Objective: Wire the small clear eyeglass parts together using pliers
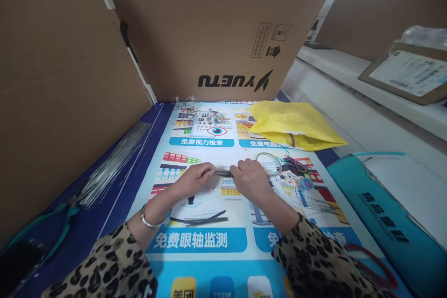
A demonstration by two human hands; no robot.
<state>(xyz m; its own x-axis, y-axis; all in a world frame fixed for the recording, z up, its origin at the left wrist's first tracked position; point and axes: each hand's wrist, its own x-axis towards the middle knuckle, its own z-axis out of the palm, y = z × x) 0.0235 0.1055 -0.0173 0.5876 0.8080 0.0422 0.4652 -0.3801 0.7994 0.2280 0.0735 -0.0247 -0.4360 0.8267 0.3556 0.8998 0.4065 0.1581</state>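
Note:
My left hand (pixel 194 179) is closed, with thumb and fingers pinching one end of a thin bundle of wire (pixel 222 173). The other end goes into my right hand (pixel 252 179), whose fingers are wrapped round it. The bundle looks dark near the right hand, and a thin pale loop hangs just below it. Beside the right hand lies a coiled wire ring (pixel 268 164), with a tangle of coloured threads (pixel 296 163) behind it. Several short dark strips (pixel 204 219) rest on the printed mat (pixel 195 258) nearer to me.
Cardboard walls (pixel 209 23) stand behind and at the left. Long silvery wires (pixel 113 163) and teal-handled pliers (pixel 64 223) lie left. Tangled fine wire (pixel 188 106) sits at the back. A yellow pouch (pixel 296 123), a teal box (pixel 380 214) and a red loop (pixel 379 265) are right.

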